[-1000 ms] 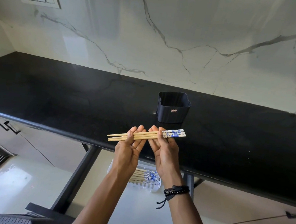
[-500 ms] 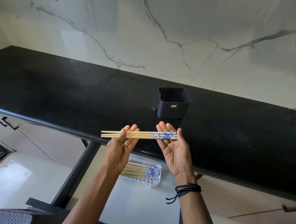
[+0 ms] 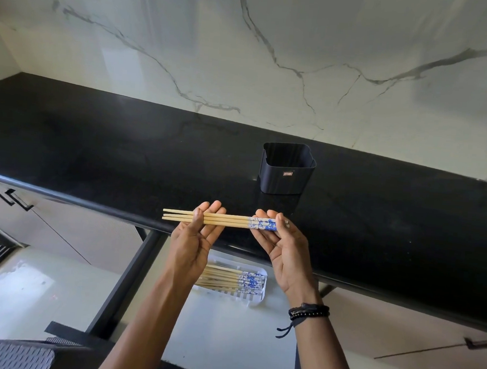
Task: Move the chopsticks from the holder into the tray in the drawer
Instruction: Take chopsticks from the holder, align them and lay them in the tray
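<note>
Right hand [image 3: 286,250] now pinches the blue ends, where half a second ago its palm lay open. Left hand [image 3: 193,244] grips the plain ends, thumb on top. Chopsticks [image 3: 228,220] level, running left-right, above the counter [image 3: 94,159] edge. Tray [image 3: 253,300] below, partly behind left wrist. Holder [image 3: 286,170] inside too dark to read.

Wooden chopsticks [image 3: 228,221] with blue-patterned ends are held level over the counter's [image 3: 94,151] front edge. The black square holder [image 3: 287,173] stands upright farther back. A second bundle [image 3: 230,280] lies in the white tray [image 3: 253,301] in the open drawer [image 3: 225,341] below.
</note>
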